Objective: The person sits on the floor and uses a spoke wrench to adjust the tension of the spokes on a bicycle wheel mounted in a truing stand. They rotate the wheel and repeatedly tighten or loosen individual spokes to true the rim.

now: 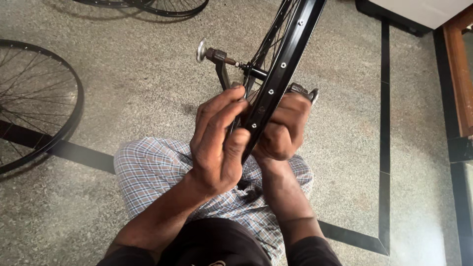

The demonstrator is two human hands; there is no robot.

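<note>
Two bare hands hold one black bike rim (pixel 288 54) in the view from the head camera. This rim stands on its edge and runs from the top of the picture down to the hands, with small silver dots along its side. On one side of the rim, the left hand (pixel 217 143) curls around it, with the fingers bent and the thumb pressed on the rim's edge. On the other side of the rim, the right hand (pixel 283 130) is closed tight like a fist and touches the rim too. What sits inside that fist is hidden. Thin spokes (pixel 273 34) run from the rim to a dark middle axle (pixel 249 69). Just beside the rim, up near the axle, a stand (pixel 221 66) has a round silver knob (pixel 201 50). Below the rim, a checked cloth (pixel 157 170) covers the person's legs. Far to the side of the rim, another wheel (pixel 37 106) lies on the gray speckled floor (pixel 123 74). Above it, one more wheel (pixel 162 7) peeks in at the top edge. Black lines (pixel 385 123) cross the floor past the rim.
</note>
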